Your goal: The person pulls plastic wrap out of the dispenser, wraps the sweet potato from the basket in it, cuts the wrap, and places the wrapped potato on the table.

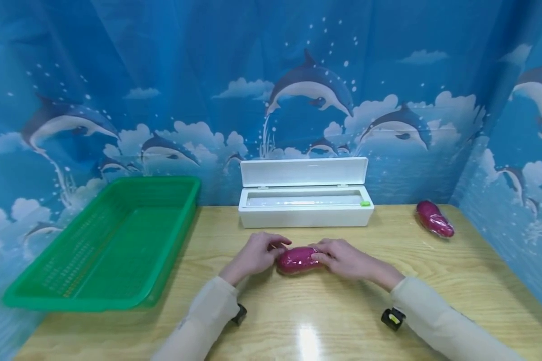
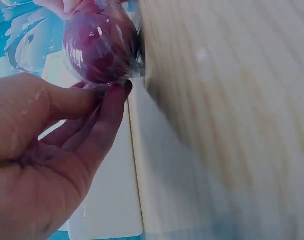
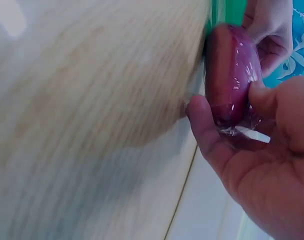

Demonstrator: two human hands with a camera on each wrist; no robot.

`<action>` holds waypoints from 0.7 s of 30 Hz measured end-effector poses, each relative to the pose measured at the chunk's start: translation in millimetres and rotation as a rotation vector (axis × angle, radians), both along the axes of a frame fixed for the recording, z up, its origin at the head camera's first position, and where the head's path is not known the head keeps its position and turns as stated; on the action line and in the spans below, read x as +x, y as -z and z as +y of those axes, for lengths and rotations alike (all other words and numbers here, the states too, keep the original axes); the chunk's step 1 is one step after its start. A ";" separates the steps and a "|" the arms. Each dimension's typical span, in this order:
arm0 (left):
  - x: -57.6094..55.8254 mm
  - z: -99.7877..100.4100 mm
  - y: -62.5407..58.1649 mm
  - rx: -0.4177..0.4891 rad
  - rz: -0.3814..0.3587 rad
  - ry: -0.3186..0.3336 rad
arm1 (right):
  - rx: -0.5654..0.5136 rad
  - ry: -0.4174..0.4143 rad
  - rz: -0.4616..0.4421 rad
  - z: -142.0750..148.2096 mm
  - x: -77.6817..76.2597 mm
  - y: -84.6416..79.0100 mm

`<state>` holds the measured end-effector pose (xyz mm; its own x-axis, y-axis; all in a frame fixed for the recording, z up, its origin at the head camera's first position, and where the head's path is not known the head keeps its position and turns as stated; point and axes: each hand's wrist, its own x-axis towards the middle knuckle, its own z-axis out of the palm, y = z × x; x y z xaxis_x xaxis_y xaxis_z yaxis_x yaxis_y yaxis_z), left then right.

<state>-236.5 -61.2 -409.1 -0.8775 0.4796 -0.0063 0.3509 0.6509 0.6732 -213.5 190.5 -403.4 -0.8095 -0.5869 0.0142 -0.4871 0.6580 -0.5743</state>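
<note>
A plump purple-red vegetable (image 1: 296,260) wrapped in clear cling film lies crosswise between the two hands, low over the table. At its left end my left hand (image 1: 258,253) pinches the gathered film between thumb and fingers, as the left wrist view shows beside the rounded wrapped end (image 2: 102,47). My right hand (image 1: 345,256) grips the right end, thumb on top and a finger along the lower side. In the right wrist view, a bunched bit of film and a small white strip (image 3: 253,134) show at that end.
Behind the hands stands a white cling film box (image 1: 304,217) with its lid raised and a green slider on its edge. A green basket (image 1: 146,286) is at the left. Another film-wrapped purple vegetable (image 1: 435,219) lies at the back right of the wooden table (image 1: 343,321).
</note>
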 end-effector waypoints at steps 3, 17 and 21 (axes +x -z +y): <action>0.3 -1.1 -2.1 0.014 -0.024 0.008 | -0.003 0.051 0.020 -0.3 1.4 2.1; 9.9 9.6 -10.5 -0.091 -0.055 0.116 | 0.091 0.056 0.055 -4.5 8.2 2.4; 6.6 11.2 -9.6 -0.089 -0.064 0.097 | 0.113 0.034 0.107 -11.2 6.7 3.3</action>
